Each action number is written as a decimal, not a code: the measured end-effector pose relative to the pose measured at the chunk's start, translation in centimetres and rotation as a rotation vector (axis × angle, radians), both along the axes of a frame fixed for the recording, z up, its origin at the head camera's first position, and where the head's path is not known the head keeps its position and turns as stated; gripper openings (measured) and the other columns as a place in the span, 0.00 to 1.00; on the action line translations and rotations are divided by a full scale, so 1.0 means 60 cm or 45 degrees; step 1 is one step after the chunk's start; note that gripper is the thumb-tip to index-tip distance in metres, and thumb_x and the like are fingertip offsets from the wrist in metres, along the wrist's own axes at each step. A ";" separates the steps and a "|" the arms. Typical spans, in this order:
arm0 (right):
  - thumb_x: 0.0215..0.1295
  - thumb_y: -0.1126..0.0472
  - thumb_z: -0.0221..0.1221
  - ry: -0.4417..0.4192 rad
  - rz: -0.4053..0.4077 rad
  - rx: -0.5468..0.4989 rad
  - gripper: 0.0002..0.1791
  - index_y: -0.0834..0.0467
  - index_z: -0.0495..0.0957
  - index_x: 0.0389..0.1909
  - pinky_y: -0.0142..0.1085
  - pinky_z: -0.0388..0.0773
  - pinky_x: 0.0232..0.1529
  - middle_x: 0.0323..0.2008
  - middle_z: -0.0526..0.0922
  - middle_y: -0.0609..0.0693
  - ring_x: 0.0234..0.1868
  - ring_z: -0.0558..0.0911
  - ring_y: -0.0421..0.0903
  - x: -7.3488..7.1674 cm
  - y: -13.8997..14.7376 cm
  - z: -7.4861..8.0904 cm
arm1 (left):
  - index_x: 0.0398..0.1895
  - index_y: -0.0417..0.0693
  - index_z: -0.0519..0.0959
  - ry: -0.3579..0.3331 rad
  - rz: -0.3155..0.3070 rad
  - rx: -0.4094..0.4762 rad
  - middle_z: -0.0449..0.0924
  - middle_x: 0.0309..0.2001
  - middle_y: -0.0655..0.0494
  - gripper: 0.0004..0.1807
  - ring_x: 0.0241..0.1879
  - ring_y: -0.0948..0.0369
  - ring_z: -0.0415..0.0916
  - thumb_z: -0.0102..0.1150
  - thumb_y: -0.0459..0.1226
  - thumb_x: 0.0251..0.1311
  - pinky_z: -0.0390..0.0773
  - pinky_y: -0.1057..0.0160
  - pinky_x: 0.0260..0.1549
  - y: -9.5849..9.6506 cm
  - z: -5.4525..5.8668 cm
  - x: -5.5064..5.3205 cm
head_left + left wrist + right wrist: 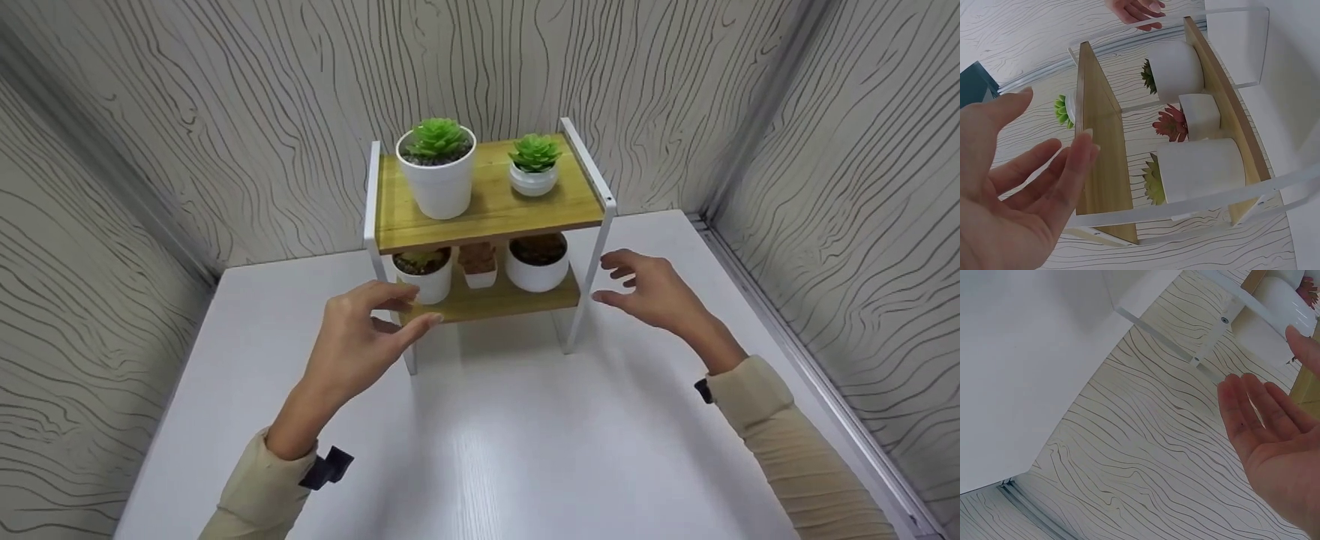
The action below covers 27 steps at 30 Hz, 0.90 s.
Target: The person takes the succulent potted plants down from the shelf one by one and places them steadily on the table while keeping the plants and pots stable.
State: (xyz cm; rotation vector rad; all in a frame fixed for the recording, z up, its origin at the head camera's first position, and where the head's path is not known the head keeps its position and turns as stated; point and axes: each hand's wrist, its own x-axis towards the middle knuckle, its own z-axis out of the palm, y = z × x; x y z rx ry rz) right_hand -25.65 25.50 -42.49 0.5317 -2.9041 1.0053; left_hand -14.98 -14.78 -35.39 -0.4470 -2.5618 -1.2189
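Note:
A small two-tier shelf (495, 214) with wooden boards and white metal sides stands at the table's back. On its top board are a large white pot with a green succulent (437, 180) and a small round white pot with another green succulent (534, 169). The lower board carries a white pot at left (426, 279), a small pot with a red succulent (1171, 122) in the middle, and a round white pot (538, 264) at right. My left hand (356, 341), thumb and fingers apart and holding nothing, is by the shelf's left front. Beside its right side, my right hand (649, 292) is likewise bare, fingers loosely bent.
The shelf's legs rest on a white table (480, 450). Wood-grain patterned panels (262, 112) rise behind and at both sides. A metal rail (817, 375) runs along the table's right edge.

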 end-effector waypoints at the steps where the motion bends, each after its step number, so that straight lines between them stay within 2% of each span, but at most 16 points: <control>1: 0.67 0.59 0.71 0.002 0.004 -0.005 0.31 0.64 0.75 0.67 0.59 0.82 0.63 0.64 0.82 0.65 0.62 0.83 0.64 -0.001 -0.001 0.000 | 0.54 0.43 0.87 -0.006 0.005 0.008 0.90 0.47 0.51 0.23 0.48 0.56 0.89 0.80 0.41 0.56 0.91 0.62 0.38 0.002 0.003 0.001; 8: 0.66 0.60 0.71 0.017 0.020 -0.028 0.30 0.64 0.75 0.66 0.58 0.83 0.62 0.62 0.83 0.64 0.61 0.85 0.63 -0.006 -0.006 0.003 | 0.59 0.43 0.85 -0.026 0.050 0.046 0.89 0.53 0.51 0.26 0.53 0.57 0.87 0.78 0.41 0.58 0.90 0.59 0.44 0.008 0.030 0.009; 15: 0.67 0.60 0.71 0.005 0.012 -0.059 0.28 0.62 0.76 0.66 0.59 0.82 0.63 0.61 0.85 0.62 0.60 0.85 0.62 -0.006 -0.005 0.009 | 0.63 0.40 0.82 -0.022 0.056 0.076 0.83 0.60 0.48 0.29 0.56 0.56 0.84 0.77 0.41 0.60 0.90 0.61 0.45 0.010 0.054 0.001; 20: 0.67 0.60 0.70 0.015 0.020 -0.067 0.28 0.62 0.77 0.65 0.58 0.83 0.62 0.60 0.85 0.61 0.60 0.86 0.62 -0.008 -0.010 0.011 | 0.66 0.39 0.80 0.010 0.058 0.102 0.82 0.61 0.47 0.31 0.57 0.54 0.84 0.76 0.39 0.61 0.90 0.59 0.48 0.009 0.058 -0.004; 27: 0.67 0.60 0.70 0.046 0.014 -0.120 0.24 0.61 0.79 0.62 0.56 0.84 0.61 0.57 0.87 0.60 0.58 0.87 0.62 -0.006 -0.013 0.017 | 0.69 0.39 0.77 0.045 0.072 0.133 0.79 0.64 0.44 0.34 0.63 0.52 0.81 0.77 0.39 0.60 0.86 0.54 0.59 0.017 0.055 -0.011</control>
